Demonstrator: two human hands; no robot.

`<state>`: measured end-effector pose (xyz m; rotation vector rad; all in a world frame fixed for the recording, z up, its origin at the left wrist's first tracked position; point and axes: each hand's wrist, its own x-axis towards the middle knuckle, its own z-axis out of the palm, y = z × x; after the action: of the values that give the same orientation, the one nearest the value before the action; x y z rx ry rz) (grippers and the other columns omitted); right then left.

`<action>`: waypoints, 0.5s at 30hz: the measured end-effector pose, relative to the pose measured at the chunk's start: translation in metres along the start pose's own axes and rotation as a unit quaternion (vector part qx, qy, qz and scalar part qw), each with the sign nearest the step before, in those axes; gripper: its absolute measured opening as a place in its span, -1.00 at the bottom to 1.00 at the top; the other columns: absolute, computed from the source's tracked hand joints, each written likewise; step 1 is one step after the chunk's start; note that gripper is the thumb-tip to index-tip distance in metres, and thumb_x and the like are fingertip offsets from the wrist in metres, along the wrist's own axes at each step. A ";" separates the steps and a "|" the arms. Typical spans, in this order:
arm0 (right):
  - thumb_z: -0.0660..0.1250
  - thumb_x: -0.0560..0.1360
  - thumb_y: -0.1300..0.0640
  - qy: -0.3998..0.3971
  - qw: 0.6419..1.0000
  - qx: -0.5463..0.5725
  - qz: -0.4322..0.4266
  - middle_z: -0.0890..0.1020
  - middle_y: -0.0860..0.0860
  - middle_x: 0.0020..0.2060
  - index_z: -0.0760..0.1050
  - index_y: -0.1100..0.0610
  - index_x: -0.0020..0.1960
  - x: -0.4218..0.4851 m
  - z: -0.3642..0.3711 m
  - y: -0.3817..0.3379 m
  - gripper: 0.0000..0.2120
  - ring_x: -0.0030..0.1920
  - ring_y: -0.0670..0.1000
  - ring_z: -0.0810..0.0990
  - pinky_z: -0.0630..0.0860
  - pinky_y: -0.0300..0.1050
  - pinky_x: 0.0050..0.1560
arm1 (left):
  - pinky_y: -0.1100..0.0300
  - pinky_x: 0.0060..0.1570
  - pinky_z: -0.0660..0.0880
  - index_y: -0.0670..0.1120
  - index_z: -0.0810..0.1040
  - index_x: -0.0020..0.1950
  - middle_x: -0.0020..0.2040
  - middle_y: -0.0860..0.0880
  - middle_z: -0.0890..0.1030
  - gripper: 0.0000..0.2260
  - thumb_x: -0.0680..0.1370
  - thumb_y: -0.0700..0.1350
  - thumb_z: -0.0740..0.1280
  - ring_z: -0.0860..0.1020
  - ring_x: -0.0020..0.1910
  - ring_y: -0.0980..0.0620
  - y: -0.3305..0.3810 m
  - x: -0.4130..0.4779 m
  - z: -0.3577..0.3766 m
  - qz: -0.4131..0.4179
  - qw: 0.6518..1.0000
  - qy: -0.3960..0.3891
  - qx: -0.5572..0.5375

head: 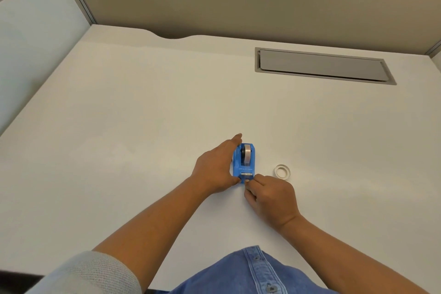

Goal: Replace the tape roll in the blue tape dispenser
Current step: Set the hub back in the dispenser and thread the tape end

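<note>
Behind the left hand point(216, 169), the blue tape dispenser's point(244, 162) flank, gripped; right hand point(269, 196) fingers pinching its front, contents unclear.

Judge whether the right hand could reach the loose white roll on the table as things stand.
Probably yes: the roll lies bare on the table just beyond the right hand, nothing between them, though its fingers now pinch at the dispenser.

Bright, even light, faint shadows, slightly soft focus, wide-angle bending at edges.
</note>
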<state>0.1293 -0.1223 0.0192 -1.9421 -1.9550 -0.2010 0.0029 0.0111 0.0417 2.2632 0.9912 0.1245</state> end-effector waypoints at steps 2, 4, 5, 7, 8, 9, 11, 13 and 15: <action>0.57 0.30 0.15 -0.004 1.000 0.000 0.004 0.63 0.05 -0.45 0.65 0.15 -0.26 0.000 -0.001 -0.001 -0.88 -0.55 0.04 0.52 0.42 -0.20 -0.56 | 0.13 0.16 0.48 0.15 0.04 0.56 0.49 0.19 0.35 -0.04 0.33 0.12 0.55 0.54 0.26 0.06 0.000 0.000 0.000 0.000 1.000 0.000 -0.002; 0.56 0.31 0.14 -0.016 1.000 0.006 0.012 0.64 0.03 -0.45 0.65 0.14 -0.26 0.000 -0.003 -0.002 -0.88 -0.54 0.02 0.52 0.41 -0.22 -0.54 | 0.11 0.17 0.49 0.14 0.04 0.56 0.50 0.17 0.35 -0.04 0.33 0.11 0.56 0.54 0.27 0.05 0.001 0.000 0.001 0.001 1.000 0.000 -0.004; 0.55 0.32 0.12 -0.028 0.999 0.008 0.021 0.64 0.02 -0.45 0.65 0.13 -0.25 0.000 -0.004 -0.002 -0.89 -0.54 0.01 0.52 0.40 -0.23 -0.54 | 0.11 0.17 0.49 0.14 0.04 0.56 0.50 0.17 0.35 -0.04 0.33 0.10 0.56 0.54 0.27 0.05 0.001 0.000 0.001 0.001 1.000 -0.001 -0.005; 0.53 0.35 0.10 -0.060 0.997 0.007 0.050 0.63 -0.01 -0.44 0.66 0.10 -0.24 -0.001 -0.007 -0.002 -0.91 -0.52 -0.01 0.52 0.35 -0.24 -0.53 | 0.09 0.17 0.50 0.14 0.03 0.56 0.50 0.17 0.34 -0.04 0.33 0.08 0.56 0.53 0.27 0.05 0.001 0.000 0.001 0.002 1.000 -0.004 -0.006; 0.51 0.36 0.09 -0.072 0.995 0.006 0.065 0.63 -0.02 -0.43 0.67 0.09 -0.22 -0.001 -0.008 -0.002 -0.93 -0.50 -0.01 0.53 0.33 -0.24 -0.52 | 0.09 0.17 0.50 0.13 0.03 0.56 0.50 0.17 0.34 -0.04 0.33 0.07 0.56 0.53 0.27 0.05 0.001 0.000 0.001 0.002 1.000 -0.005 -0.006; 0.49 0.38 0.09 -0.079 0.993 0.013 0.086 0.63 -0.03 -0.41 0.68 0.08 -0.20 -0.001 -0.010 -0.002 -0.94 -0.48 -0.01 0.54 0.34 -0.24 -0.51 | 0.09 0.17 0.51 0.13 0.03 0.56 0.50 0.17 0.34 -0.03 0.33 0.07 0.56 0.53 0.27 0.05 0.001 -0.001 0.001 0.002 1.000 -0.006 -0.005; 0.42 0.42 0.06 -0.099 0.981 0.057 0.156 0.65 -0.05 -0.34 0.67 0.05 -0.15 0.000 -0.013 -0.002 -0.92 -0.40 -0.02 0.56 0.41 -0.22 -0.45 | 0.09 0.16 0.51 0.13 0.02 0.56 0.50 0.17 0.34 -0.03 0.33 0.05 0.56 0.53 0.27 0.06 0.000 -0.001 0.001 0.002 1.000 -0.004 -0.002; 0.39 0.42 0.04 -0.108 0.958 0.114 0.239 0.64 -0.09 -0.31 0.62 -0.01 -0.17 0.001 -0.016 -0.001 -0.95 -0.35 -0.06 0.55 0.45 -0.25 -0.38 | 0.08 0.17 0.51 0.13 0.02 0.56 0.50 0.17 0.34 -0.02 0.32 0.04 0.57 0.53 0.27 0.05 0.000 -0.001 0.001 0.001 1.000 -0.005 0.002; 0.40 0.37 0.06 -0.100 0.937 0.159 0.295 0.60 -0.10 -0.37 0.51 -0.05 -0.27 0.001 -0.016 0.002 -0.92 -0.38 -0.05 0.52 0.45 -0.26 -0.40 | 0.06 0.18 0.52 0.13 0.02 0.56 0.51 0.16 0.34 -0.02 0.32 0.04 0.57 0.53 0.28 0.04 0.001 0.000 0.002 -0.003 1.000 -0.007 0.005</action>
<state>0.1337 -0.1269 0.0344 -2.2722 -1.3074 0.4604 0.0036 0.0099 0.0409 2.2663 0.9928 0.1017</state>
